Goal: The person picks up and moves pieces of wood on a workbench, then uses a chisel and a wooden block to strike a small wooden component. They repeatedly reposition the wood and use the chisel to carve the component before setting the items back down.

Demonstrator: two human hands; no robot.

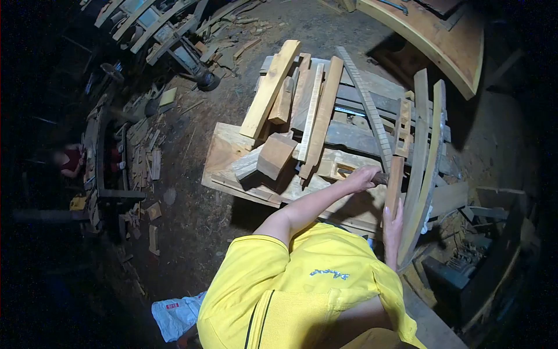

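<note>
My left hand (pixel 364 178) reaches across the workbench (pixel 229 157). Its fingers are closed round a small dark object whose shape I cannot make out, beside a reddish-brown wooden bar (pixel 394 183). My right hand (pixel 393 224) grips the near end of that bar, thumb and fingers on either side of it. The bar's far end meets a slotted wooden piece (pixel 402 125). Just behind my left hand lies a pale block with a rectangular hole (pixel 331 166).
Planks (pixel 272 87), a thick block (pixel 275 156) and a narrow marked strip (pixel 366 99) lie on the bench. Long curved boards (pixel 427 174) stand at its right. Wood scraps (pixel 154 157) litter the left floor; a person (pixel 71 160) is far left. A large wooden panel (pixel 430 41) is upper right.
</note>
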